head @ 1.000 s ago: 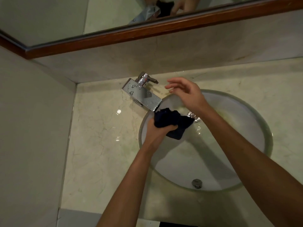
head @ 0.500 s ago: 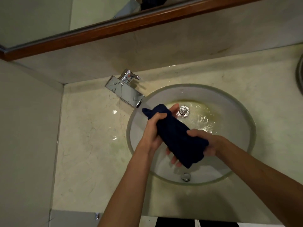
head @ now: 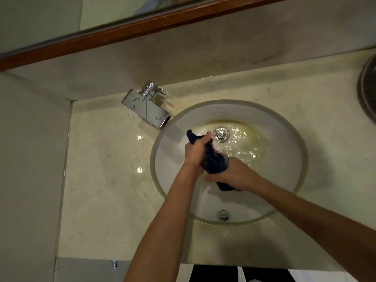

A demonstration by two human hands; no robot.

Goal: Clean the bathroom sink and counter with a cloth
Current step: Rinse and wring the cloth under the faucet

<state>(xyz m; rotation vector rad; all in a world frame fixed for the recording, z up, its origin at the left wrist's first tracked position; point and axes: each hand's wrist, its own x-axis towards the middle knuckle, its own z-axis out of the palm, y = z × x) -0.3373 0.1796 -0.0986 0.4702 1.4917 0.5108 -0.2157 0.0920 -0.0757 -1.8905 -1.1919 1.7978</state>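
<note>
A dark blue cloth (head: 214, 160) is bunched into a roll above the round white sink (head: 284, 137). My left hand (head: 196, 150) grips its upper end, near the sink's drain (head: 221, 134). My right hand (head: 234, 174) grips the lower end, and a tip of cloth sticks out beneath it. Water lies in the bottom of the sink around the drain. The pale marble counter (head: 101, 180) surrounds the sink and shows wet glints on the left.
A chrome faucet (head: 147, 107) with water drops stands at the sink's back left. A wood-framed mirror (head: 122, 31) hangs above the backsplash. A wall closes the left side. A second basin's dark rim (head: 368, 88) shows at the far right. An overflow hole (head: 223, 215) sits at the sink's front.
My right hand came down from near the faucet and took hold of the cloth's lower end. The cloth went from a loose fold to a tight, narrow roll between both hands.
</note>
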